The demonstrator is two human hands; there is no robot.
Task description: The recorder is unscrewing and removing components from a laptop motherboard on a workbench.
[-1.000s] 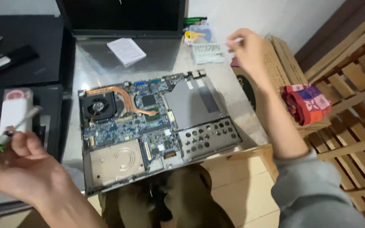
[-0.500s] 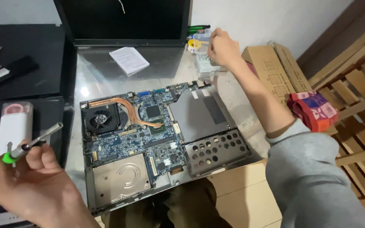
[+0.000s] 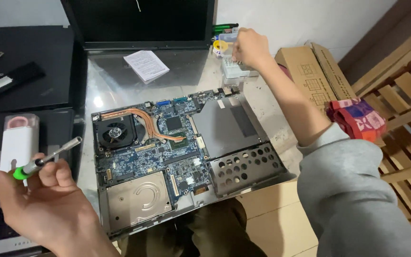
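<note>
Over the parts tray (image 3: 236,70), right hand (image 3: 249,47) now pinches downward; left hand (image 3: 44,200) still grips screwdriver (image 3: 39,162).

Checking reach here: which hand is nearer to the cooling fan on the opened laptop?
Left. The left hand, holding a green-handled screwdriver, sits just left of and below the cooling fan. The right hand is far off to the upper right, over a small clear parts box.

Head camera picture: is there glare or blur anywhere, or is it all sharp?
Head view: a bright glare spot on the shiny table beside the opened laptop; board detail sharp; the left hand and screwdriver look slightly soft; no strong shadows.
</note>
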